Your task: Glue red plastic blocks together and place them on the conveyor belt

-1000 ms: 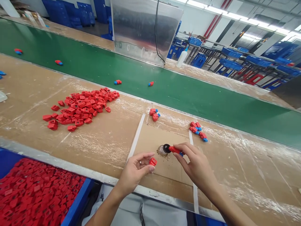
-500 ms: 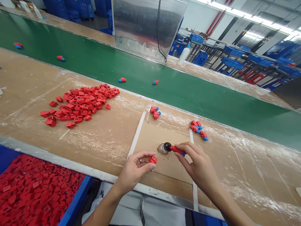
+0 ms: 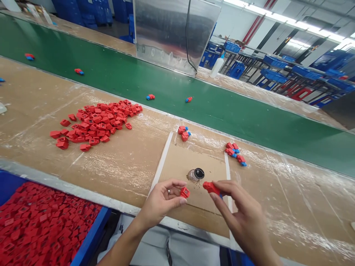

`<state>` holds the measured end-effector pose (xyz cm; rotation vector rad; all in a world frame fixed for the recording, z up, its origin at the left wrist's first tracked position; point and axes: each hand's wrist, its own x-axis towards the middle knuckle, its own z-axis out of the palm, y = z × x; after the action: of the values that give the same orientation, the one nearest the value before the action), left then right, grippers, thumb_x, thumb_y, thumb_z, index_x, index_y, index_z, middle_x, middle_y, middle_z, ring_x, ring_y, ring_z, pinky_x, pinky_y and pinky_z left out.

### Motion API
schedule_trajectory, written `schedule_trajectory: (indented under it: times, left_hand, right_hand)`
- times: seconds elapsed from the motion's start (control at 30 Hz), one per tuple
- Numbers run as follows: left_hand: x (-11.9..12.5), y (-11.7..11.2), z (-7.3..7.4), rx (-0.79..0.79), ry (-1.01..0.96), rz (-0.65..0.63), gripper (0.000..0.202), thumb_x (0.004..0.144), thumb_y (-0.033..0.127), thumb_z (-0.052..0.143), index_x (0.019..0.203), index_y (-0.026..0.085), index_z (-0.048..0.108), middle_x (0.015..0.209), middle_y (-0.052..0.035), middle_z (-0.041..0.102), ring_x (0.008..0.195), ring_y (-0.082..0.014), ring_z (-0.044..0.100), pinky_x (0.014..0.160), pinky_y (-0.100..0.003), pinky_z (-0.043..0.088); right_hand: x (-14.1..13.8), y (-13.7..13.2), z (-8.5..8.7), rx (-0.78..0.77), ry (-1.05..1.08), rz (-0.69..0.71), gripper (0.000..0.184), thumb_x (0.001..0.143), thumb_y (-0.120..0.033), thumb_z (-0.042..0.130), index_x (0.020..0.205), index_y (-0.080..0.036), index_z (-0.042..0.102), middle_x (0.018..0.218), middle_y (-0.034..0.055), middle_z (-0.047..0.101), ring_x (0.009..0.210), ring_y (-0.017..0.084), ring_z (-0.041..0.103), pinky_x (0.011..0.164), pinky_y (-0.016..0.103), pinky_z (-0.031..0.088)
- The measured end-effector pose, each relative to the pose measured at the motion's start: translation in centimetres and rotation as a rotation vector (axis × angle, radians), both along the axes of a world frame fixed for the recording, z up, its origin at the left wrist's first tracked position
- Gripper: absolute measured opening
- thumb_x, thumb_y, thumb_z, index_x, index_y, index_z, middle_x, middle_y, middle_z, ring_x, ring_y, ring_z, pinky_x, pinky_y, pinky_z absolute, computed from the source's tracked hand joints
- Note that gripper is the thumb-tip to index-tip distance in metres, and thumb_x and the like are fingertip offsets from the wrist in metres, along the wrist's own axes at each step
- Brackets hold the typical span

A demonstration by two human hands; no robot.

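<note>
Between its thumb and fingers, my left hand (image 3: 163,199) pinches a small red plastic block (image 3: 185,192) with a square opening. My right hand (image 3: 241,207) grips a red and blue plastic piece (image 3: 211,187), its red end pointing left toward the block; the fingers cover much of the blue part. The two pieces are apart. Just beyond them stands a small round glass jar (image 3: 192,175) with a black top (image 3: 199,173), on a cardboard sheet (image 3: 177,162) marked with brown specks around the jar.
A heap of red blocks (image 3: 97,123) lies left on the worktable (image 3: 116,166). More fill a blue bin (image 3: 91,232) at lower left. Red and blue pieces (image 3: 233,149) sit beyond my right hand; others ride the green belt (image 3: 166,88). A white bottle (image 3: 217,66) stands past the belt.
My right hand has drawn the red and blue piece back from the jar's black top, toward me. The red block in my left hand has turned slightly. Pieces on the belt have shifted right.
</note>
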<state>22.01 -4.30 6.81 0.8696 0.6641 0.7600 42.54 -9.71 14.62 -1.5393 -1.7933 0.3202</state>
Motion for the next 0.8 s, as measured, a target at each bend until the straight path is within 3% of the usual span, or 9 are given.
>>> schedule_trajectory:
  times: [0.23,0.63,0.8]
  left_hand:
    - [0.0,0.1,0.4,-0.019,-0.004,-0.069,0.031,0.075,0.021,0.079,0.104,0.014,0.069,0.090,-0.0050,0.073,0.083,-0.0130,0.064,0.079,-0.024,0.048]
    - [-0.2,-0.3,0.6,0.001,-0.003,-0.082,0.026,0.076,0.016,0.074,0.102,0.013,0.071,0.096,-0.0082,0.074,0.090,-0.0183,0.067,0.086,-0.029,0.049]
    - [-0.1,-0.3,0.7,-0.013,0.034,-0.086,0.020,0.073,0.009,0.071,0.093,0.013,0.073,0.090,-0.0053,0.073,0.083,-0.0155,0.065,0.079,-0.025,0.049]
  right_hand:
    - [-2.8,-0.5,-1.6,-0.056,0.123,0.043,0.011,0.095,-0.022,0.058,0.105,-0.021,0.062,0.099,0.0065,0.064,0.091,0.020,0.063,0.076,0.028,0.051]
    - [-3.0,-0.8,-3.0,-0.118,0.128,0.130,0.007,0.096,-0.020,0.056,0.101,-0.022,0.061,0.098,0.0046,0.060,0.092,0.017,0.060,0.079,0.025,0.048]
    - [-3.0,-1.0,-3.5,-0.205,0.137,0.183,0.010,0.099,-0.020,0.050,0.099,-0.022,0.060,0.097,0.0044,0.058,0.090,0.017,0.058,0.079,0.024,0.046]
